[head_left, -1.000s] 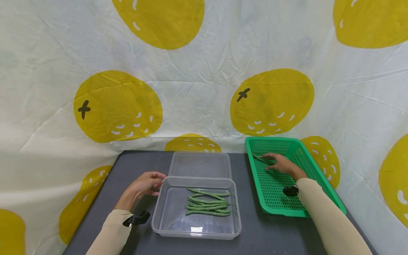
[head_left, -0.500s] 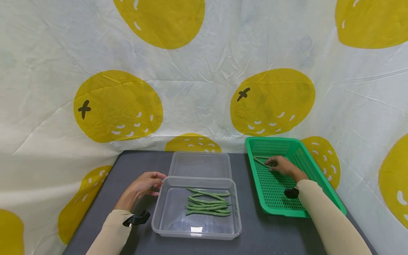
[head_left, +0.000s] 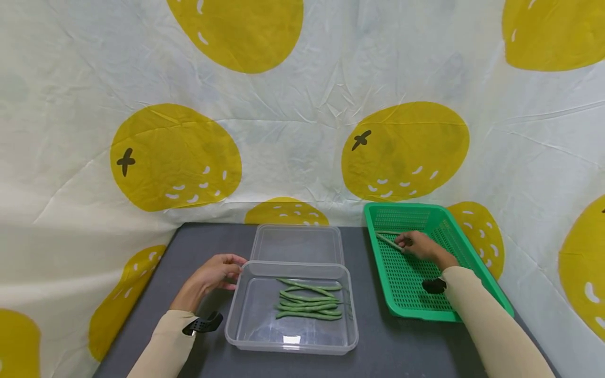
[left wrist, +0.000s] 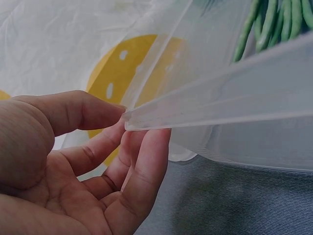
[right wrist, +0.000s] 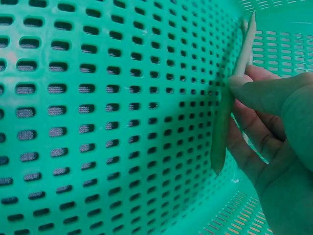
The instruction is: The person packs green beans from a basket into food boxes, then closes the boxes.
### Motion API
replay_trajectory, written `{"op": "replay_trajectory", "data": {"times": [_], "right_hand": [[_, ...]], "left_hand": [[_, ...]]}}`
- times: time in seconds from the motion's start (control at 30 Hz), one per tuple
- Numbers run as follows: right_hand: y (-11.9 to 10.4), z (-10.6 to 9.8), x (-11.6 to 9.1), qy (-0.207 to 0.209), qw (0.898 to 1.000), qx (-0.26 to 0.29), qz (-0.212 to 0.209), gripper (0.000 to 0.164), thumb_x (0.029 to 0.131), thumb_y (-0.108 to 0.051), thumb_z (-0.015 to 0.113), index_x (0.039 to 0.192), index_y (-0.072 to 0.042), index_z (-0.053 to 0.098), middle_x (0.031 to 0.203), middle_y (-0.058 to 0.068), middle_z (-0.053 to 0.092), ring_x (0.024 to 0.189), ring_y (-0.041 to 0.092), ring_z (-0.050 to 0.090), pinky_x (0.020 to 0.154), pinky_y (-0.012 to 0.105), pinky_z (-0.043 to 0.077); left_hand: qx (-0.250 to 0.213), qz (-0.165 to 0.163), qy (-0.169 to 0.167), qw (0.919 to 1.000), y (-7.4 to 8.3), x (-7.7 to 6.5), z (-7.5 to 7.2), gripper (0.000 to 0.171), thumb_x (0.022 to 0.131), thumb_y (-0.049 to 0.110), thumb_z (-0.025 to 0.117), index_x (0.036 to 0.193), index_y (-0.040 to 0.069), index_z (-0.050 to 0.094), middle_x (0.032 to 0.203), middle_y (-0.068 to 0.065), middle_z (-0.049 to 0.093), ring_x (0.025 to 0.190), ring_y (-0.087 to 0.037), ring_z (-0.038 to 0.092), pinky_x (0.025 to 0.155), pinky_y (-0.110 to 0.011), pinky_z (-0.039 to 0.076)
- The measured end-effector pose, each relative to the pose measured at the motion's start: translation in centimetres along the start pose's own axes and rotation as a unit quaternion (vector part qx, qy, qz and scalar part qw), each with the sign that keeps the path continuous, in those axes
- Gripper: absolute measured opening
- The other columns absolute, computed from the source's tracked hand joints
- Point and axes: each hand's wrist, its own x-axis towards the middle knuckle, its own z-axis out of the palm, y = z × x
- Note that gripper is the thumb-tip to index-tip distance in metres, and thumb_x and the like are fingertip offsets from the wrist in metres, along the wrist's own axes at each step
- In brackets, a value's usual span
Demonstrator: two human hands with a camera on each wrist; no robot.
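Note:
A clear plastic container stands at the middle of the table, with several green beans lying side by side in it. My left hand pinches the container's rim at its far left corner, thumb above and fingers beneath. To the right, my right hand is inside a green basket. Between thumb and fingers it pinches one green bean, just above the basket's slotted bottom. Another bean lies behind it, partly hidden by the hand.
A clear flat lid lies right behind the container. The dark table meets a white cloth printed with yellow fruit at the back. Table surface separates the container from the basket.
My right hand has shifted slightly toward me and right, and its fingers have closed on one bean, drawing it apart from the other. My left hand has stayed put.

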Motion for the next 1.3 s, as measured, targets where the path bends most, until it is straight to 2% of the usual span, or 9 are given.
{"op": "replay_trajectory", "data": {"times": [0.17,0.37,0.5,0.67,0.8,1.13,1.3], "right_hand": [[-0.1,-0.6,-0.4,0.008,1.000,-0.012,-0.027,0.029,0.099,0.008,0.052,0.126,0.014,0.060,0.112,0.027,0.063,0.100,0.038,0.063,0.079,0.048,0.056],[-0.4,-1.2,-0.6,0.003,1.000,0.018,-0.004,0.029,0.100,0.004,0.054,0.128,0.009,0.059,0.119,0.026,0.061,0.105,0.037,0.064,0.081,0.046,0.056],[-1.0,-1.6,-0.6,0.009,1.000,0.022,-0.007,0.028,0.101,0.003,0.055,0.128,0.007,0.059,0.118,0.025,0.063,0.104,0.035,0.063,0.082,0.043,0.055],[-2.3,-1.8,-0.8,0.018,0.999,0.022,-0.021,0.029,0.100,-0.001,0.058,0.128,0.004,0.062,0.111,0.020,0.067,0.101,0.030,0.062,0.081,0.039,0.054],[-3.1,-2.2,-0.9,0.010,0.999,0.033,-0.035,0.030,0.100,-0.005,0.061,0.129,0.003,0.063,0.111,0.019,0.069,0.100,0.029,0.064,0.080,0.037,0.055],[-6.2,-2.3,-1.0,-0.013,0.992,0.106,-0.063,0.032,0.099,-0.008,0.065,0.129,0.002,0.063,0.116,0.026,0.066,0.102,0.038,0.066,0.083,0.040,0.059],[-8.0,-1.9,-1.0,-0.020,0.992,0.086,-0.089,0.033,0.097,-0.009,0.067,0.128,0.003,0.065,0.114,0.023,0.068,0.101,0.034,0.067,0.082,0.036,0.059]], "left_hand": [[-0.002,0.002,-0.003,1.0000,0.1,0.0,-0.1,0.037,0.094,0.004,0.060,0.129,-0.009,0.057,0.105,-0.020,0.068,0.083,-0.022,0.065,0.066,-0.038,0.060],[0.000,0.001,-0.005,1.0000,0.1,0.0,-0.2,0.037,0.095,0.005,0.060,0.129,-0.009,0.057,0.106,-0.020,0.068,0.085,-0.023,0.066,0.067,-0.038,0.060],[-0.001,0.000,-0.005,1.0000,0.2,-0.1,-0.2,0.038,0.094,0.005,0.061,0.129,-0.009,0.057,0.106,-0.020,0.068,0.084,-0.022,0.066,0.067,-0.038,0.060],[-0.001,-0.001,-0.005,1.0000,0.2,-0.1,-0.3,0.039,0.094,0.005,0.061,0.130,-0.009,0.057,0.107,-0.021,0.068,0.085,-0.023,0.066,0.068,-0.038,0.060],[-0.003,-0.001,-0.008,1.0000,0.2,0.0,-0.3,0.038,0.094,0.005,0.060,0.129,-0.009,0.057,0.108,-0.021,0.068,0.086,-0.023,0.066,0.067,-0.037,0.060],[-0.004,0.002,-0.007,1.0000,0.1,0.0,-0.4,0.039,0.093,0.005,0.061,0.130,-0.009,0.057,0.108,-0.021,0.067,0.084,-0.022,0.065,0.067,-0.038,0.060],[-0.004,0.002,-0.006,1.0000,-0.1,0.1,-0.3,0.039,0.092,0.004,0.061,0.129,-0.009,0.057,0.108,-0.021,0.068,0.084,-0.022,0.066,0.068,-0.038,0.060]]}}
